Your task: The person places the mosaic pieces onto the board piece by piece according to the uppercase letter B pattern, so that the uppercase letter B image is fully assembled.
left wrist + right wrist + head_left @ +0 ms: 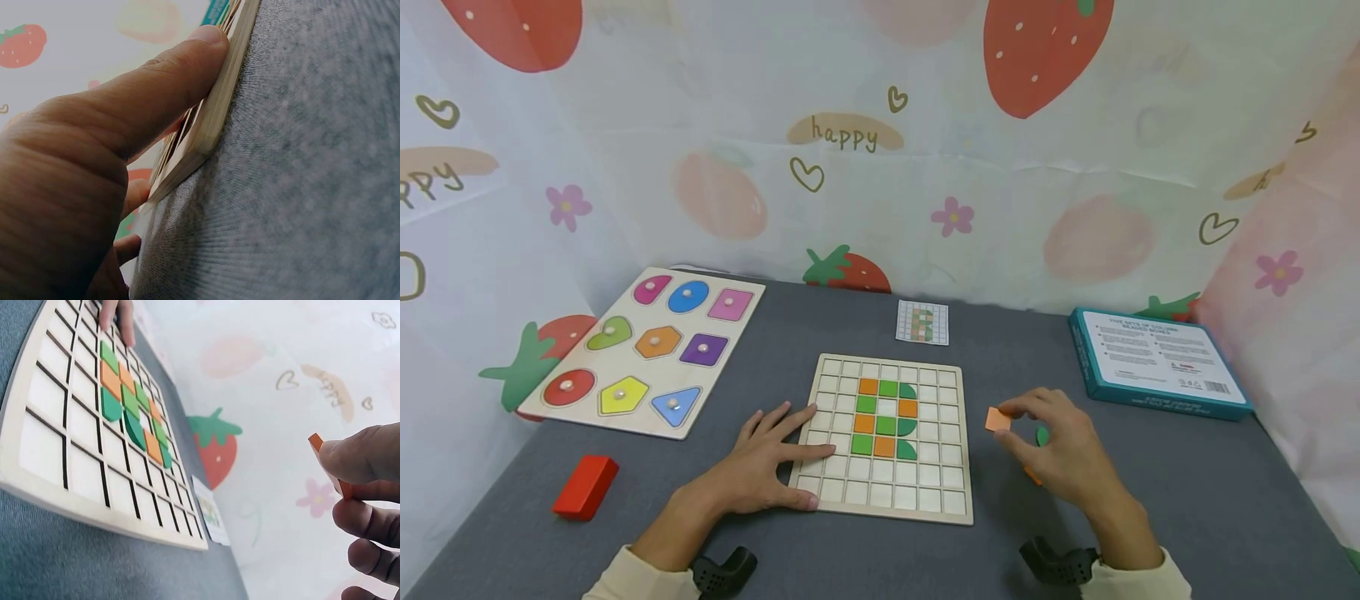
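Note:
A square wooden grid board lies mid-table, with several orange, green and dark green rounded tiles set in its cells. My left hand rests on the board's left edge, fingers spread and thumb along the near corner; in the left wrist view the thumb touches the rim. Right of the board, my right hand pinches an orange square tile between thumb and fingers, above the table. The right wrist view shows the same orange tile edge-on. Beneath the right hand lie a green piece and an orange piece, both partly hidden.
A small printed pattern card lies behind the board. At the left are a knobbed shape puzzle and a red block. A teal box sits at the right rear. A strawberry-print curtain stands behind the table.

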Tool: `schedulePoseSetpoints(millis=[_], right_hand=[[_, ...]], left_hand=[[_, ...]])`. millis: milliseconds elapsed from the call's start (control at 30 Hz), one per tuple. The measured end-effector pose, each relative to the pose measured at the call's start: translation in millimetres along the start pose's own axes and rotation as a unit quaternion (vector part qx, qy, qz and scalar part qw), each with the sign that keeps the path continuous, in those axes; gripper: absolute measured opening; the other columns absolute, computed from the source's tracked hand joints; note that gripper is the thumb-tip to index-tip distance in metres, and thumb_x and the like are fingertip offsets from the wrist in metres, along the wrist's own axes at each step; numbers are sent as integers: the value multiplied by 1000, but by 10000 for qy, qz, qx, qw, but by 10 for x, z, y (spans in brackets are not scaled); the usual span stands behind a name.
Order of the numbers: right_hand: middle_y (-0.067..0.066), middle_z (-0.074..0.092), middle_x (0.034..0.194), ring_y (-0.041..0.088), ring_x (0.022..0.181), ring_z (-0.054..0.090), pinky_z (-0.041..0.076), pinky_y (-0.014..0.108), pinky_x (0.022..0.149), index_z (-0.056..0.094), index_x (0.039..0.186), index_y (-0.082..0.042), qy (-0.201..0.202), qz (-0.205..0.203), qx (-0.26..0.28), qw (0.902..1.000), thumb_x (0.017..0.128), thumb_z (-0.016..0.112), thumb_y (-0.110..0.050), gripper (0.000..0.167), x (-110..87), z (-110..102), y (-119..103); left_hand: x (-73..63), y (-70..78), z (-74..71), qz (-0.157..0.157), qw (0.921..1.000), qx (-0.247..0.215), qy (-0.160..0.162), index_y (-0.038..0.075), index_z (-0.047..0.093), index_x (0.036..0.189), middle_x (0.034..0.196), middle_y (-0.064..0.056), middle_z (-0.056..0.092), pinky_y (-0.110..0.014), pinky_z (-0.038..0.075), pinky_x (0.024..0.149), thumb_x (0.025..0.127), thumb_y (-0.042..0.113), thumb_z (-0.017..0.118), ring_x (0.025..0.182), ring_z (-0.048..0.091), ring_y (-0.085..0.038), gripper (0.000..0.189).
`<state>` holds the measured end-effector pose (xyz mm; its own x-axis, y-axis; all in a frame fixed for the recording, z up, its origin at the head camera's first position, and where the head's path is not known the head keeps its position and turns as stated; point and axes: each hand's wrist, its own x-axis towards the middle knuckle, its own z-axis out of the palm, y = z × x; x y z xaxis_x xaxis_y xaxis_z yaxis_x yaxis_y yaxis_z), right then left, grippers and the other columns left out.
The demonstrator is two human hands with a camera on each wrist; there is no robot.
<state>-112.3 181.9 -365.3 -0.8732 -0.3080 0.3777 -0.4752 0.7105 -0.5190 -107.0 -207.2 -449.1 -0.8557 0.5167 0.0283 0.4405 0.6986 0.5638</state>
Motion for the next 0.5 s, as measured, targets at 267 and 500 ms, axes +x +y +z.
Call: schedulePoseSetpoints(millis=[267, 500], right_hand=[[-5, 62, 98, 19, 92, 52, 46, 42, 73, 73, 100, -10, -22, -195, 82, 9998, 77, 82, -6, 24, 8, 46, -111], [-6, 61, 98, 16, 93, 51, 46, 42, 75, 73, 100, -11, -132, -241, 140, 9995, 78, 82, -8, 25, 17, 117, -220]], left_hand=[[3, -8, 11, -42, 10000, 4, -20, 29, 60, 135, 157, -7, 25, -62, -3, 106, 73, 66, 71, 142, 8, -42, 73], [0, -7, 5, -18, 10000, 1, 13, 29, 60, 135, 156, -8, 25, -62, -2, 106, 73, 65, 72, 142, 8, -42, 72]])
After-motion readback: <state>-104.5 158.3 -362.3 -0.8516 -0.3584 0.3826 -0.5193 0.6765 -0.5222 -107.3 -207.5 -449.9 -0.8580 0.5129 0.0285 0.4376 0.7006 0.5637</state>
